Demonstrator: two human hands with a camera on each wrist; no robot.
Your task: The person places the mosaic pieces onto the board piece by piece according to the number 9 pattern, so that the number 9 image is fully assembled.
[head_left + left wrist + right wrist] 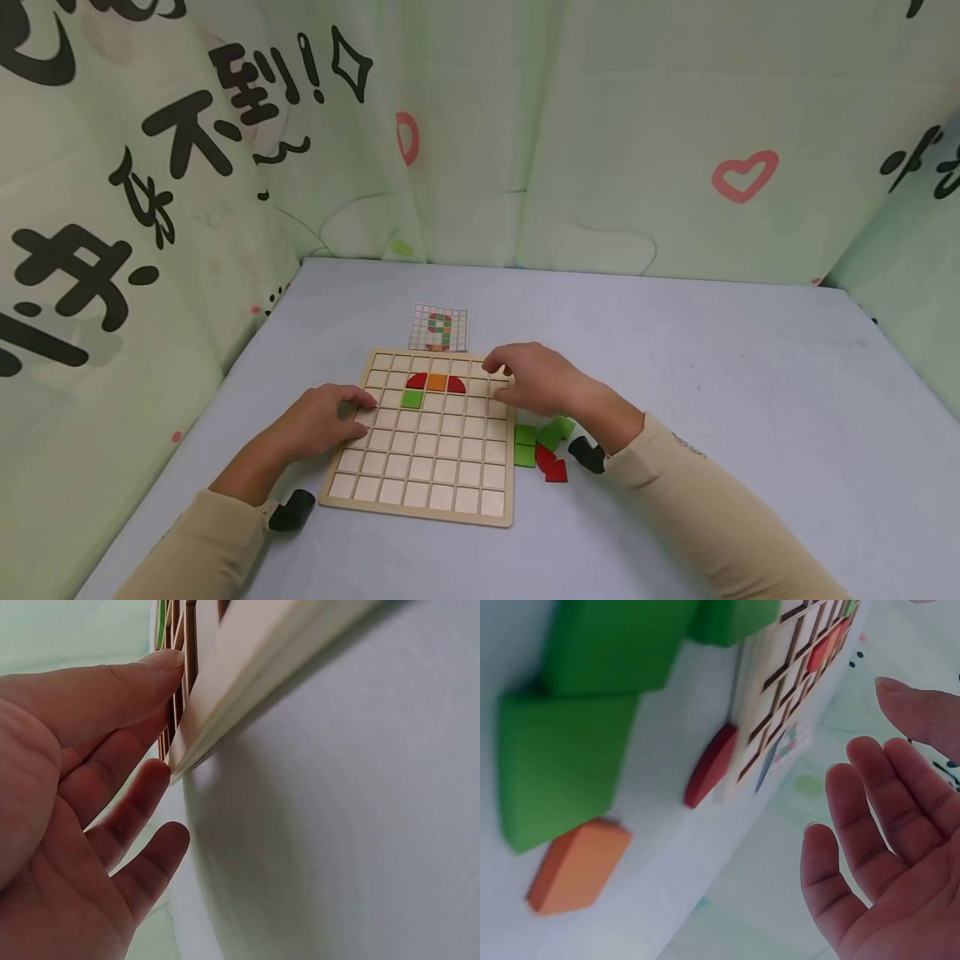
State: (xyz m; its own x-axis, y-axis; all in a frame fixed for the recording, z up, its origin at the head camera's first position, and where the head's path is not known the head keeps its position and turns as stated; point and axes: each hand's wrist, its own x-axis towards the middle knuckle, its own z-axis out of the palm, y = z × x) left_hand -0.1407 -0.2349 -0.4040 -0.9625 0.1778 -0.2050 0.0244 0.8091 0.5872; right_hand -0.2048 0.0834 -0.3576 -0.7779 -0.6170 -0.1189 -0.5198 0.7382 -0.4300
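A wooden grid board (pixel 512 500) lies on the table. On its upper rows are an orange square (pixel 436 382), a red quarter-round piece (pixel 416 382) on the left, another red quarter-round piece (pixel 456 384) on the right, and a green square (pixel 412 399) below. My left hand (pixel 318 421) rests thumb and fingertips along the board's left edge; in the left wrist view the thumb (pixel 161 664) lies at the frame. Over the board's upper right edge, my right hand (pixel 540 379) hovers with fingers apart and nothing between them.
Loose green pieces (pixel 524 435) and red pieces (pixel 556 472) lie right of the board; an orange piece (pixel 581 866) shows beside them in the right wrist view. A pattern card (pixel 459 321) lies behind the board. A printed curtain (pixel 600 167) surrounds the white table (pixel 712 375).
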